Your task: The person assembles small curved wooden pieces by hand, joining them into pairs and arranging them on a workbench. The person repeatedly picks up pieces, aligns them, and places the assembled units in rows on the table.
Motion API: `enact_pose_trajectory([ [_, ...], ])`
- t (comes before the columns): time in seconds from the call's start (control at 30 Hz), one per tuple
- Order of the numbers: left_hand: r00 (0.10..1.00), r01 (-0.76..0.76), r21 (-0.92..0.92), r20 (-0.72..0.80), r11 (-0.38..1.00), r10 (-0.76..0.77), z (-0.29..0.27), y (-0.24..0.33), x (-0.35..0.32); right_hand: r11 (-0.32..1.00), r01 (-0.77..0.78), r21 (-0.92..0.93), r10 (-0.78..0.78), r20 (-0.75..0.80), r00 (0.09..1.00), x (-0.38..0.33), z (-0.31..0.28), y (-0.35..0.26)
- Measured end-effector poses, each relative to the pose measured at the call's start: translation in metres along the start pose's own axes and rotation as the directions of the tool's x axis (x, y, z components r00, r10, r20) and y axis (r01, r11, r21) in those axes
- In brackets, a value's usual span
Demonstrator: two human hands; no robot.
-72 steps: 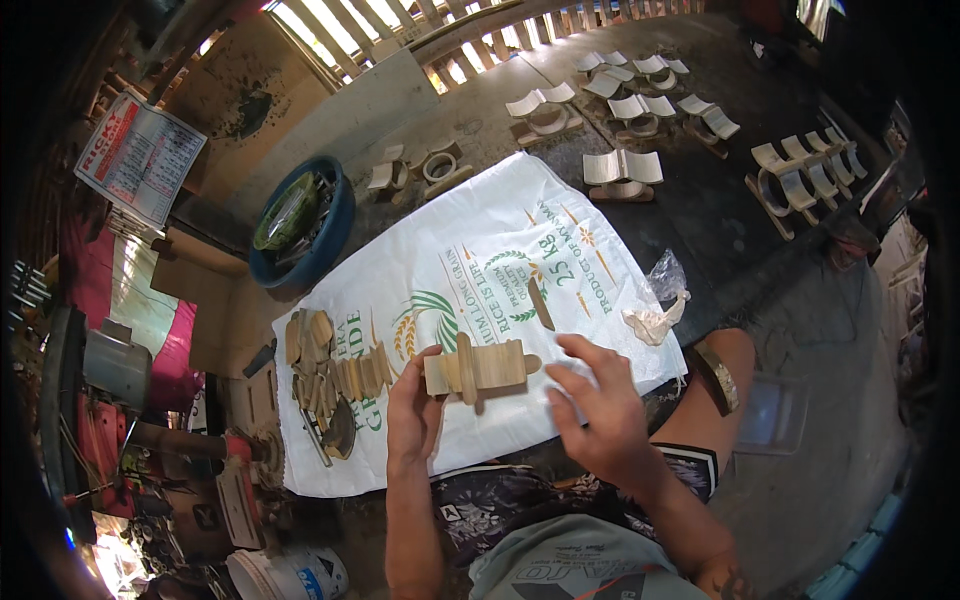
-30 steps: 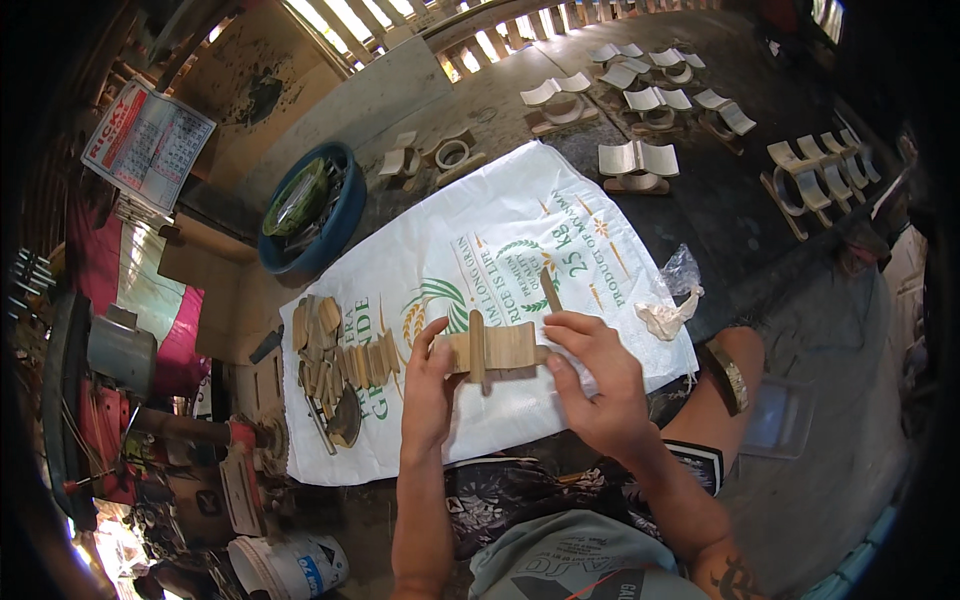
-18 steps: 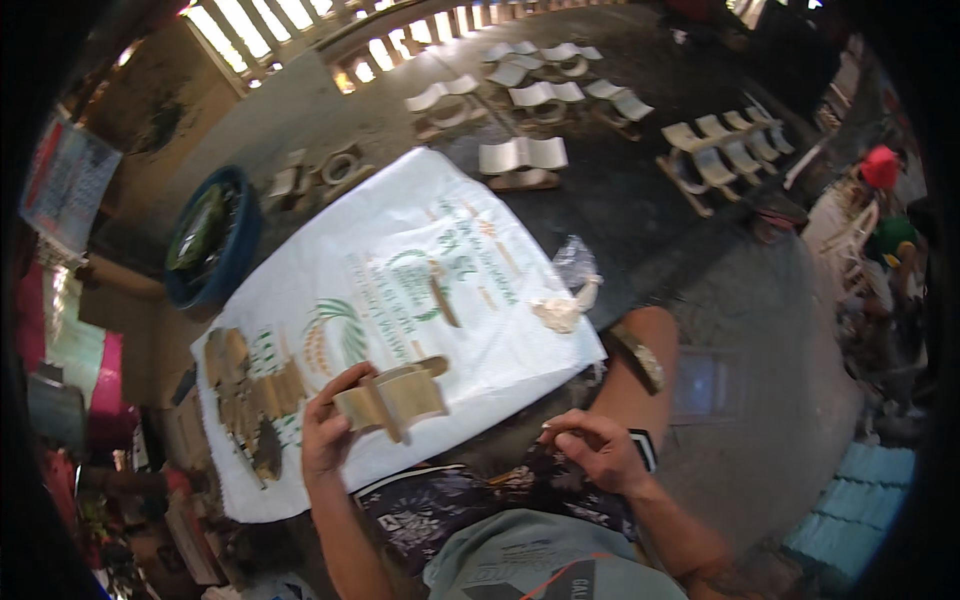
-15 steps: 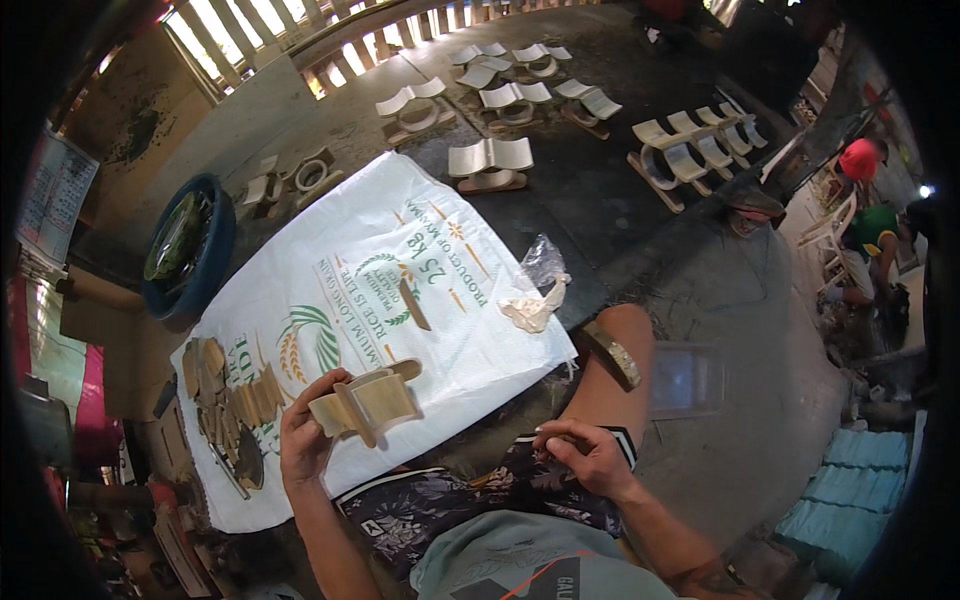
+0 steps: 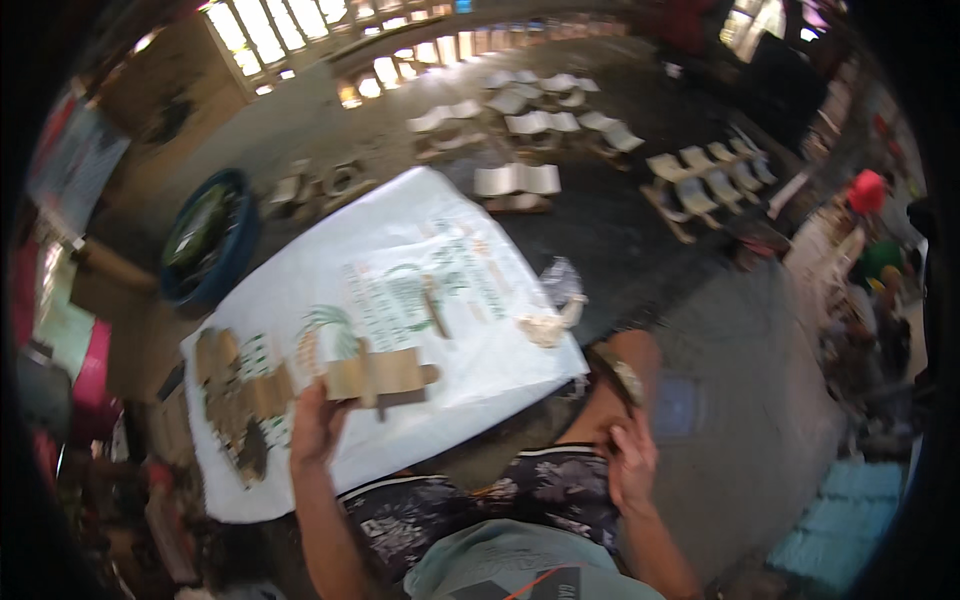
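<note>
My left hand point(image 5: 318, 425) is closed on the left end of a pale brown piece of curved, bamboo-like halves point(image 5: 395, 372) with a narrow strip across its middle. It is held over a white woven sack point(image 5: 480, 350) spread out before me. Across my right thigh lies a curved strip point(image 5: 618, 374) with a rough, pale side. My right hand point(image 5: 630, 462) is at the lower end of this strip, its fingers smeared by motion; whether they touch it I cannot tell. A thin brown strip point(image 5: 436, 308) rests on the sack.
Several brown offcuts point(image 5: 230, 400) cover the sack's left end. A crumpled clear plastic bag point(image 5: 562, 285) lies by its right edge. Beyond stand several pale curved pieces on ring-shaped bases point(image 5: 517, 180). A blue basin point(image 5: 212, 240) is at left; people point(image 5: 875, 230) are far right.
My right hand has moved from my lap outward to the lower end of the strip on my thigh. The piece in my left hand has turned slightly. The whole view has shifted and blurred.
</note>
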State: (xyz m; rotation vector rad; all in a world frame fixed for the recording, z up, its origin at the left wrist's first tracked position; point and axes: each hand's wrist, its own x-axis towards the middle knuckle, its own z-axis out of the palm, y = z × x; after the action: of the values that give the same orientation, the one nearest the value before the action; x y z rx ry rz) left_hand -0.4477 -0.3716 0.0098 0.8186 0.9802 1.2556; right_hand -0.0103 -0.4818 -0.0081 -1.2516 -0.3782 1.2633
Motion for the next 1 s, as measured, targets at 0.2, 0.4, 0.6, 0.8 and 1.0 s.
enact_pose_trajectory([
  [0.2,0.977,0.063,0.167,0.191,0.984,-0.095,-0.002,0.015,-0.011,0.854,0.326,-0.405,-0.278,0.174,0.945,-0.03,0.018,0.008],
  [0.4,0.994,0.108,0.367,-0.069,0.924,-0.089,0.023,0.012,-0.001,0.78,0.425,-0.459,-0.278,0.353,0.893,-0.006,0.056,-0.012],
  [0.6,0.991,-0.048,0.28,-0.109,0.959,0.081,0.045,0.031,0.001,0.732,0.577,-0.362,-0.39,0.473,0.79,0.009,0.124,-0.041],
  [0.8,0.987,-0.093,0.075,-0.124,0.993,0.102,0.082,0.069,0.006,0.774,0.597,-0.211,-0.358,0.632,0.687,0.015,0.168,-0.059],
  [1.0,0.998,-0.003,0.071,-0.068,0.997,0.007,0.107,0.094,0.005,0.562,0.81,-0.167,-0.598,0.595,0.537,0.026,0.216,-0.073],
])
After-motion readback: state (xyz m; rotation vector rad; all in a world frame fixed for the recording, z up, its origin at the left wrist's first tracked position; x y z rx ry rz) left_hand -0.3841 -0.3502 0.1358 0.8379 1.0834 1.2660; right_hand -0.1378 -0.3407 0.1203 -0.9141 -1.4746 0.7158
